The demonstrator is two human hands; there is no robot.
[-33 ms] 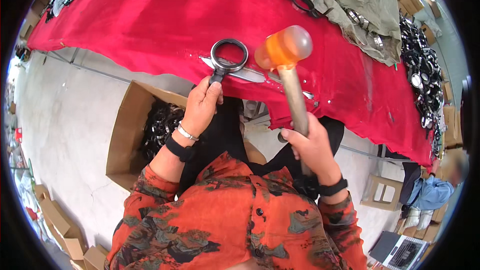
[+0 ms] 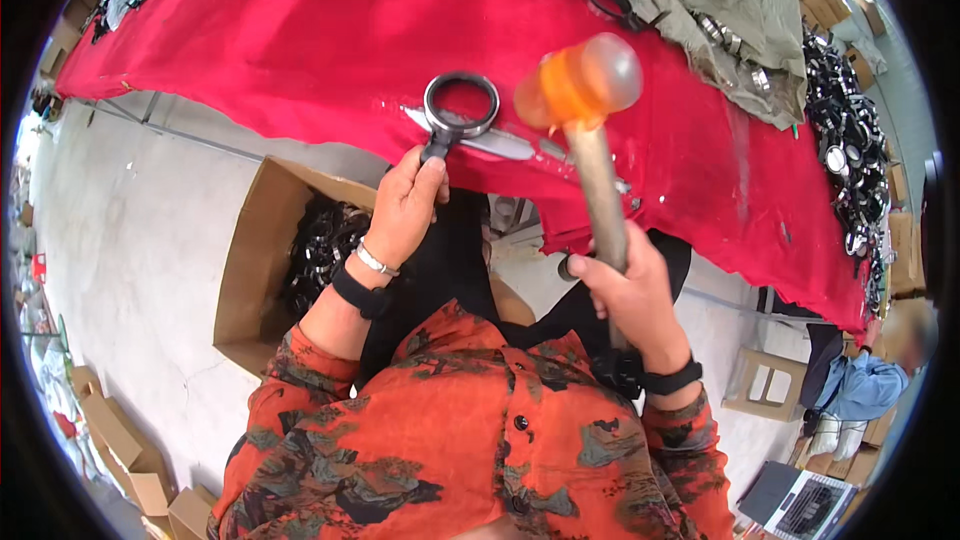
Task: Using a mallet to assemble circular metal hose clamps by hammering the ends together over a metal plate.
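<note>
Left hand [image 2: 405, 205] reaching forward, fingers pinched on tab of black ring clamp [image 2: 461, 105]; ring lies flat at near edge of red-covered surface [image 2: 300, 30], on metal plate [image 2: 500, 143]. Right hand [image 2: 630, 295] fisted round wooden handle of mallet [image 2: 580, 90]; orange translucent head raised, blurred, just right of ring, above surface. Cardboard box [image 2: 250, 260] on floor below left hand, holds dark ring clamps. More clamps heaped along far right of surface, beside olive cloth [image 2: 730, 0].

Head-worn fisheye view, looking steeply down.
It faces the red-covered table [image 2: 300, 50] from close above the person's chest; cardboard box [image 2: 250, 270] lies below-left of that table, edges bending toward the rim.
</note>
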